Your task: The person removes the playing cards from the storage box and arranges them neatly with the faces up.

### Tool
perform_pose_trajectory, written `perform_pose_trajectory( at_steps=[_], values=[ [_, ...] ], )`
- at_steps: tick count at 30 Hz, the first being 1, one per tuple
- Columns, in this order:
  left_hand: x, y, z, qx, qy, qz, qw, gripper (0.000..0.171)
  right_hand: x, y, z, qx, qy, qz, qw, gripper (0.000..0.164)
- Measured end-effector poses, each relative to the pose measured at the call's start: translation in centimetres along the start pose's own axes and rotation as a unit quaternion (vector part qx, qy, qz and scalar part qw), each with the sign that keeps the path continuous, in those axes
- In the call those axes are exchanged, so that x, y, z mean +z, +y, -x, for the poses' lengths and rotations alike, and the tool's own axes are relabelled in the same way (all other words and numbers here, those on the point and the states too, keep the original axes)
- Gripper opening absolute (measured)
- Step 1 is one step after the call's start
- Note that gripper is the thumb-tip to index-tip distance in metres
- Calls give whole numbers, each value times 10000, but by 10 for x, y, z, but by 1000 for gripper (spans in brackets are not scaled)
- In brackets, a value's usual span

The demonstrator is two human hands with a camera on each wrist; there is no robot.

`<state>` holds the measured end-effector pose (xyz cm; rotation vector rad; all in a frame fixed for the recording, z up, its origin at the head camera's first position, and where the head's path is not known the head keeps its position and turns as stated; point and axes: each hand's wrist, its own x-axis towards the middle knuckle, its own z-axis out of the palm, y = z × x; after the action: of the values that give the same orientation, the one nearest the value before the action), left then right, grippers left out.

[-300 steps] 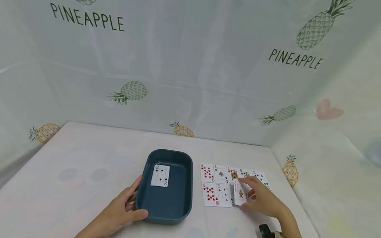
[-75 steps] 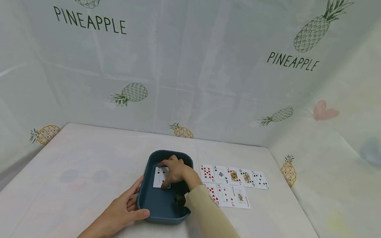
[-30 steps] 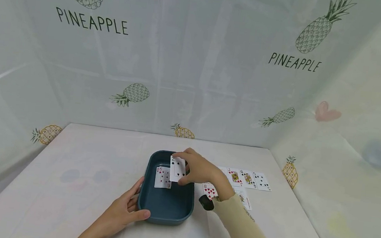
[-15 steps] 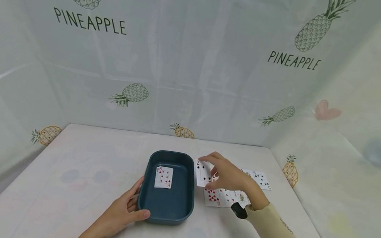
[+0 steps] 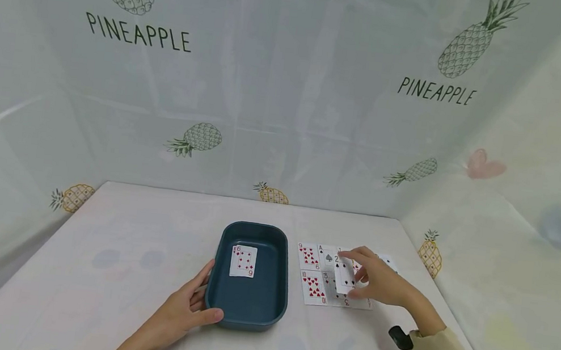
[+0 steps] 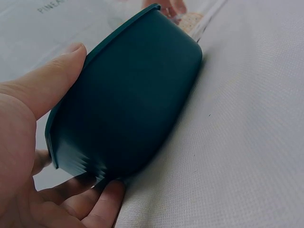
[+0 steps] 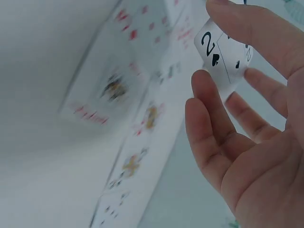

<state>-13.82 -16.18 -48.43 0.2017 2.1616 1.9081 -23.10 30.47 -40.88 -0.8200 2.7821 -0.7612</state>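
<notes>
My right hand point(image 5: 382, 280) pinches a two of spades playing card point(image 5: 343, 278) between thumb and fingers, held tilted over two rows of face-up cards. In the right wrist view, the two of spades point(image 7: 223, 59) shows its corner beside the thumb. My left hand point(image 5: 181, 307) grips the near left side of a dark blue-green tray point(image 5: 246, 305), its thumb on the rim. The left wrist view shows fingers curled against the outer wall of the tray point(image 6: 128, 95). Inside the tray lies a six of diamonds point(image 5: 244, 262), with another card's edge peeking out beneath it.
Right of the tray, a nine of hearts point(image 5: 308, 256) starts the far row and a ten of hearts point(image 5: 313, 288) the near row. A joker point(image 7: 114, 90) ends the near row. A patterned curtain point(image 5: 292, 113) rises behind the table.
Over the last second, my right hand has carried the two of spades rightward from above the tray to over the card rows. The joker was laid down earlier. My left hand stays on the tray.
</notes>
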Motion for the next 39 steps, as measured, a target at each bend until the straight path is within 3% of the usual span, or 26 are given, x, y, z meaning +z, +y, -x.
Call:
perform_pose_trajectory(
  at_steps=[8, 15, 39],
  values=[
    [0, 1, -1, 3, 11, 56, 10000, 102, -7, 42, 31, 444, 145, 208, 9987, 87],
    [-1, 1, 0, 0, -3, 87, 10000, 102, -12, 67, 46, 446, 105, 206, 9987, 86],
    [-1, -2, 0, 22, -65, 24, 10000, 101, -11, 77, 50, 975, -363, 233, 9943, 82]
  ],
)
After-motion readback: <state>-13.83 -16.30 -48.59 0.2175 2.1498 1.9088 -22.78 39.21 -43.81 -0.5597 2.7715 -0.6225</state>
